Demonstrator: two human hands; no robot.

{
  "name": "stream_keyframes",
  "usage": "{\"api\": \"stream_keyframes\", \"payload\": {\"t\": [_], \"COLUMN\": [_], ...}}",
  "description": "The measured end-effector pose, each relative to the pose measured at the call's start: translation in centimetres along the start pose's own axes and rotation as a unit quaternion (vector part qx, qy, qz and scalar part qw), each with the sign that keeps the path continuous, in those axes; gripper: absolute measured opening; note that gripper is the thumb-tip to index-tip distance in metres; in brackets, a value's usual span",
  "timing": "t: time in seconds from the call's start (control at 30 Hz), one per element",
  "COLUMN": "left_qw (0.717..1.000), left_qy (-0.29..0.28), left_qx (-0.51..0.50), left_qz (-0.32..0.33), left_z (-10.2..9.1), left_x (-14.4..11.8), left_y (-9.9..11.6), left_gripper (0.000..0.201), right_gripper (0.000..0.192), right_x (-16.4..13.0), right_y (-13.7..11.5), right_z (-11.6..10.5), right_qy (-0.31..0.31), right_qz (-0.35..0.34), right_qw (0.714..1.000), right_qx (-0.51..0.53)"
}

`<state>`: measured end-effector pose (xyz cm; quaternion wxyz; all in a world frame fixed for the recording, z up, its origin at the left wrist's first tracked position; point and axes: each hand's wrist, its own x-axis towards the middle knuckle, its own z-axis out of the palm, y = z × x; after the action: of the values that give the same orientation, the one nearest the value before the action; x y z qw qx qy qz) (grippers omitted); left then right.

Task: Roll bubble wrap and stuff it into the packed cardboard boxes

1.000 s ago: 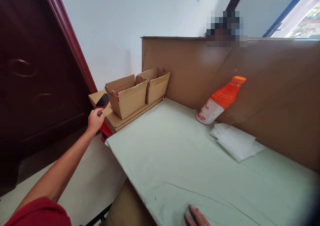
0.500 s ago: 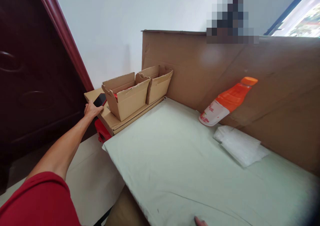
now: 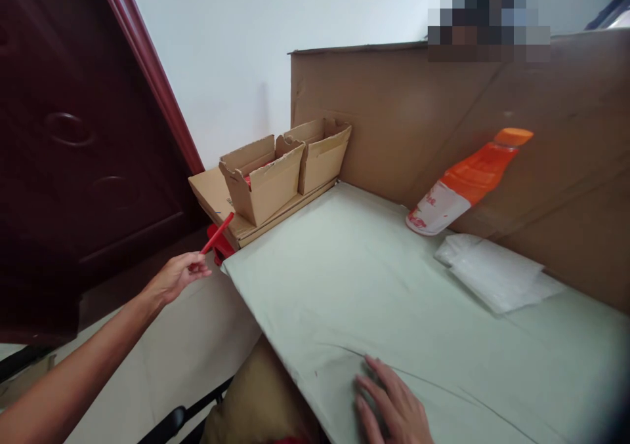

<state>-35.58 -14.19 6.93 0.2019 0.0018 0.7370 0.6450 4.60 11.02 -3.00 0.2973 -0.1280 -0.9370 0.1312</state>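
Right now, the green-covered table (image 3: pixel 325 267) is the largest thing at hand, with a tall cardboard panel (image 3: pixel 394 116) standing along its far edge. At the table's left end, just beside it, lies a flat cardboard box (image 3: pixel 207 185), and on that sit two open boxes, the nearer one (image 3: pixel 273 188) with something red inside and the farther one (image 3: pixel 327 159) against the panel. A folded sheet of clear plastic (image 3: pixel 497 273) lies near the table's far edge, and a bottle (image 3: pixel 462 178) of orange drink stands just beside it. The right hand (image 3: pixel 396 404) rests on the table's near edge, fingers loosely spread, with nothing visible in its grasp. The left hand (image 3: pixel 180 277) is off the table's left corner, fingers curled closed on one end of a slim red thing, likely a phone (image 3: pixel 219 231) seen edge-on. The phone is beside that corner; whether its tip touches the flat box I cannot tell. The step in hand seems to be carrying it, and moving it further would call for a steady pinch and room past the corner.
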Motion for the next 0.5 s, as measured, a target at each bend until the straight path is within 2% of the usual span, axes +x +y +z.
{"api": "stream_keyframes", "payload": {"t": [0.07,0.13,0.2,0.27,0.33,0.37,0.43,0.5], "left_qw": [0.999,0.995,0.993,0.995,0.996,0.994,0.986,0.979], "left_qy": [-0.031,-0.055,-0.064,-0.069,-0.09,-0.102,-0.116,-0.139], "left_qx": [-0.034,-0.067,-0.083,-0.059,-0.007,0.025,0.083,0.094], "left_qz": [-0.021,-0.04,-0.045,-0.028,0.01,0.035,0.087,0.116], "left_z": [0.0,0.8,2.5,4.8,7.5,8.8,11.2,12.9], "left_x": [-3.2,-6.2,-8.8,-10.8,-12.4,-13.2,-14.5,-15.5], "left_y": [-0.1,-0.4,-1.1,-2.4,-4.0,-4.9,-6.4,-7.4], "left_gripper": [0.028,0.034,0.046,0.061,0.071,0.072,0.073,0.074], "right_gripper": [0.025,0.026,0.03,0.04,0.055,0.058,0.055,0.045], "right_x": [2.2,4.6,6.9,8.9,10.3,10.7,11.0,10.6], "right_y": [-1.6,-3.7,-6.1,-8.3,-9.8,-10.2,-10.3,-9.6], "right_z": [-0.2,-0.3,-0.2,0.3,1.0,1.4,2.0,2.0], "right_qy": [-0.009,-0.057,-0.121,-0.16,-0.156,-0.14,-0.092,-0.043], "right_qz": [0.039,0.11,0.197,0.272,0.309,0.311,0.302,0.295], "right_qw": [0.995,0.968,0.908,0.826,0.754,0.731,0.716,0.729], "right_qx": [0.095,0.217,0.349,0.467,0.558,0.591,0.623,0.616]}}
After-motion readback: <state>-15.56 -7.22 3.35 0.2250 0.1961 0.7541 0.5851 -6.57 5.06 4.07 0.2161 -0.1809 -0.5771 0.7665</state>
